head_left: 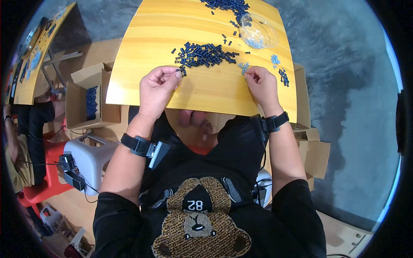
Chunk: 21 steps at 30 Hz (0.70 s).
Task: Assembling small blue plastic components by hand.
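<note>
Head: silvery pieces [255,43] in clear bowl [266,29], dark pieces [91,103] in carton [76,102].

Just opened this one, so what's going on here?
A person sits at a yellow table with small parts on it. The left hand is at the near edge of the middle pile of black parts; the right hand is beside a few small silvery pieces. Whether either grips a piece is too small to tell. Beyond the right hand, a clear bowl holds more silvery pieces.
</note>
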Each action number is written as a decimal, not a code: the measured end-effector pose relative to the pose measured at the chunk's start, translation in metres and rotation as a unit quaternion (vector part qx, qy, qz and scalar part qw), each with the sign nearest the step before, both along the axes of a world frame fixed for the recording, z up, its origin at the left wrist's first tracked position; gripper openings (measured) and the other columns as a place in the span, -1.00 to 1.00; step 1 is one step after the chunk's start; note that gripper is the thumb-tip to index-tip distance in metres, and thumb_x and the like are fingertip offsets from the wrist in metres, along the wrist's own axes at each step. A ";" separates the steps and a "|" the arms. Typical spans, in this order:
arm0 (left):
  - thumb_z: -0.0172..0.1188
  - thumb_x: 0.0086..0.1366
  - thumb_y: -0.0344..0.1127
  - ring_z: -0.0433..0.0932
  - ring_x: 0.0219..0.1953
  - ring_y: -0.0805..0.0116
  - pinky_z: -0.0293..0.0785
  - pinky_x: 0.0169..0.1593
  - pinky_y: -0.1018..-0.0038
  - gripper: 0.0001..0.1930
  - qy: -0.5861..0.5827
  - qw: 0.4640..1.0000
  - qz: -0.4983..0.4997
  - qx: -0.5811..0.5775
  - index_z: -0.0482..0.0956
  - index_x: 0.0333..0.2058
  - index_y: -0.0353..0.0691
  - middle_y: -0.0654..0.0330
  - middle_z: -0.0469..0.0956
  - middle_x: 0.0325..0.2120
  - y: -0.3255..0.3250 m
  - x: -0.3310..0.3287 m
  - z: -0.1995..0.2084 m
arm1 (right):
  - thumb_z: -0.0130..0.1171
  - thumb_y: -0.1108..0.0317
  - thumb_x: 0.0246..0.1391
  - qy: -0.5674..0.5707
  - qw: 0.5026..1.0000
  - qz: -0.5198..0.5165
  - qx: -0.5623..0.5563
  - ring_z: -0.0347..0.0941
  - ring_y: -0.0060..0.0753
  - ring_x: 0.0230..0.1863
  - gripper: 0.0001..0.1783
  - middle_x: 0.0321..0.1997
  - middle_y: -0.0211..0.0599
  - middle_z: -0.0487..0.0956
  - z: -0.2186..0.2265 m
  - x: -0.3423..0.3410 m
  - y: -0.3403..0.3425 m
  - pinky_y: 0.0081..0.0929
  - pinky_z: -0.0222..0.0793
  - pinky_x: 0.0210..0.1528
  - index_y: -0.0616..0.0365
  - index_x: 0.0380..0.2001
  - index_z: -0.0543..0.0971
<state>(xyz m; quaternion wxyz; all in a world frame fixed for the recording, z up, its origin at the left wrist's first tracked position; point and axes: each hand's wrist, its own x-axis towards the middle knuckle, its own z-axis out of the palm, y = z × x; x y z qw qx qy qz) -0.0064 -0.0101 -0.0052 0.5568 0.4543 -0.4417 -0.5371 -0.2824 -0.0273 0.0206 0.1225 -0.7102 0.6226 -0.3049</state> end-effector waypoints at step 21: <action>0.16 0.18 -0.44 0.45 -0.47 0.59 0.40 -0.34 0.68 -0.88 0.025 0.999 -0.006 0.030 0.54 -0.30 -0.32 0.26 0.55 -0.46 -0.004 0.007 0.000 | 0.09 0.51 -0.17 0.042 0.999 -0.008 0.014 0.45 -0.07 -0.46 -0.96 -0.53 -0.06 0.50 0.001 0.001 -0.004 -0.34 0.37 -0.38 0.26 -0.58 0.48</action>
